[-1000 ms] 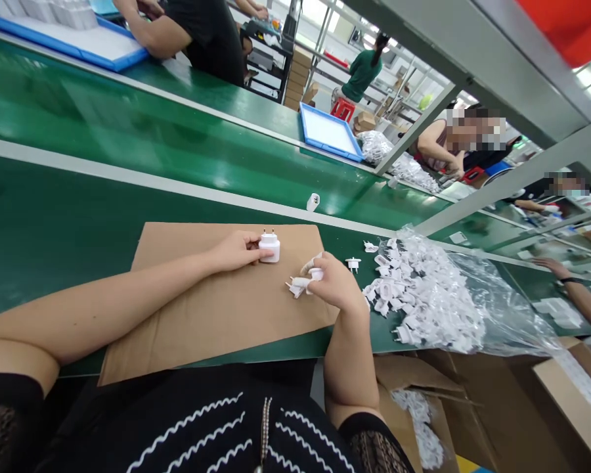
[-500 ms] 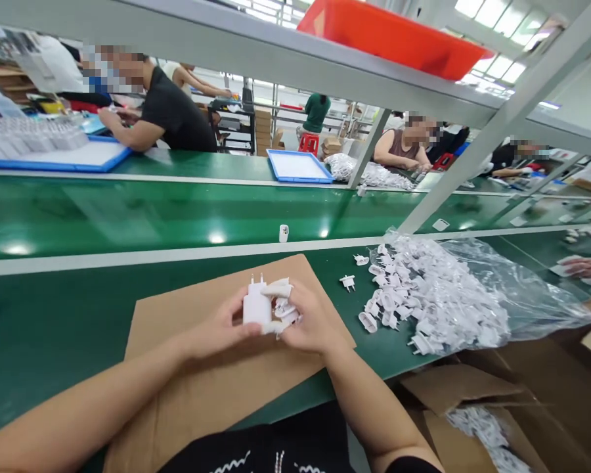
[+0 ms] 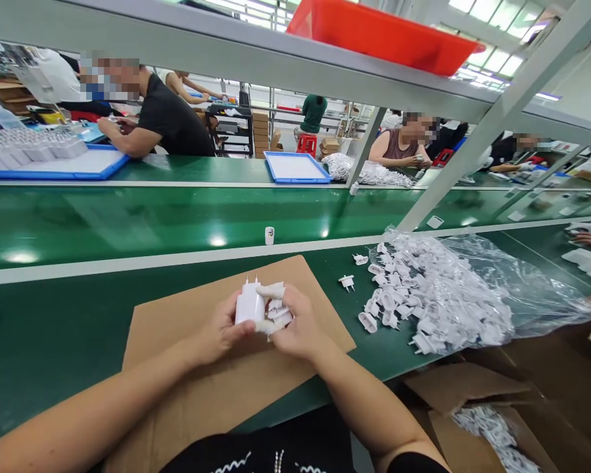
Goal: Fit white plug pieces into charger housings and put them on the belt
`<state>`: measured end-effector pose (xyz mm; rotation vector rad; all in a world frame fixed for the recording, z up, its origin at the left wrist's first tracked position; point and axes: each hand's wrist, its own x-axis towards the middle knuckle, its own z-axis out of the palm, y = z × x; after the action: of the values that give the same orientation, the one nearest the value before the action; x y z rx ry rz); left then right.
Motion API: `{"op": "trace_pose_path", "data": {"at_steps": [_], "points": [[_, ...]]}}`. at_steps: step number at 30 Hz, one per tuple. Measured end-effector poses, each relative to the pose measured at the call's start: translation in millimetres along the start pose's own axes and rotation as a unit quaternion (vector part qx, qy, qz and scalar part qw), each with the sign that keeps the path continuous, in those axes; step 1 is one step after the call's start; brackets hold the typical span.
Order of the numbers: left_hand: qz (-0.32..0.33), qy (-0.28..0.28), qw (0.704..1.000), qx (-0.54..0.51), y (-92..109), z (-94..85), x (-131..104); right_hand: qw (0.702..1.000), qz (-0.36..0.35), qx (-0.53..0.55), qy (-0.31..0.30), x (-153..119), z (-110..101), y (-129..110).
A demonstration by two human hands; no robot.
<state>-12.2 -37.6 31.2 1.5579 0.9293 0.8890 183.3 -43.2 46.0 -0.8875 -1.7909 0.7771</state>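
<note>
A white wall charger (image 3: 249, 303) is held upright above the cardboard sheet (image 3: 187, 328), its two pins pointing up. My left hand (image 3: 226, 325) is closed round its left side, with the thumb low on the front. White coverings wrap the thumb and a finger of my right hand (image 3: 300, 322), which pinch the charger from the right. Small white plug pieces (image 3: 278, 314) sit inside the curl of that same hand, partly hidden by the fingers. To the right, a pile of white plug pieces (image 3: 438, 295) spills from a clear plastic bag (image 3: 526, 289).
One charger (image 3: 269, 236) stands on the green conveyor (image 3: 177, 217) ahead. A single plug piece (image 3: 347, 283) lies right of the cardboard. Below the bench edge is an open carton (image 3: 453, 420) with white parts. A sloping metal post (image 3: 473, 144) rises beyond the pile. Co-workers sit across the conveyor.
Both hands have shifted slightly left in view with the charger still between them. On the conveyor, the charger has also moved left.
</note>
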Motion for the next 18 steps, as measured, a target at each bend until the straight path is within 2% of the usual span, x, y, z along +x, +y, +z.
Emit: {"op": "trace_pose_path", "data": {"at_steps": [2, 4, 6, 8, 9, 11, 13, 14, 16, 18], "points": [[-0.071, -0.036, 0.996, -0.048, 0.1, -1.0, 8.1, 0.997, 0.065, -0.002, -0.042, 6.6, -11.4, 2.0], [-0.108, -0.026, 0.993, -0.049, -1.0, -9.0, 23.6, 0.990, 0.124, -0.022, -0.070, 10.9, -29.0, 1.8], [-0.098, 0.057, 0.993, 0.025, -5.3, -26.9, 47.5, 0.974, 0.176, -0.112, -0.087, 12.1, -48.7, 0.3], [-0.087, 0.151, 0.975, 0.141, -12.6, -53.3, 77.2, 0.935, 0.223, -0.250, -0.119, 11.1, -64.1, -1.2], [-0.089, 0.197, 0.956, 0.198, -16.8, -68.3, 92.9, 0.911, 0.238, -0.307, -0.140, 10.1, -68.5, -1.6], [-0.108, 0.262, 0.908, 0.308, -24.6, -98.4, 122.7, 0.880, 0.250, -0.361, -0.183, 8.3, -69.8, -1.3], [-0.135, 0.296, 0.863, 0.386, -30.6, -123.9, 147.5, 0.872, 0.240, -0.368, -0.215, 7.3, -64.0, -0.6], [-0.145, 0.304, 0.851, 0.403, -33.0, -133.8, 157.1, 0.871, 0.236, -0.368, -0.225, 7.4, -60.3, -0.4], [-0.160, 0.310, 0.843, 0.409, -36.7, -146.2, 169.8, 0.865, 0.239, -0.369, -0.241, 8.2, -54.4, -0.4], [-0.160, 0.300, 0.848, 0.407, -39.4, -148.4, 173.6, 0.861, 0.242, -0.369, -0.254, 9.3, -52.6, -0.8]]}}
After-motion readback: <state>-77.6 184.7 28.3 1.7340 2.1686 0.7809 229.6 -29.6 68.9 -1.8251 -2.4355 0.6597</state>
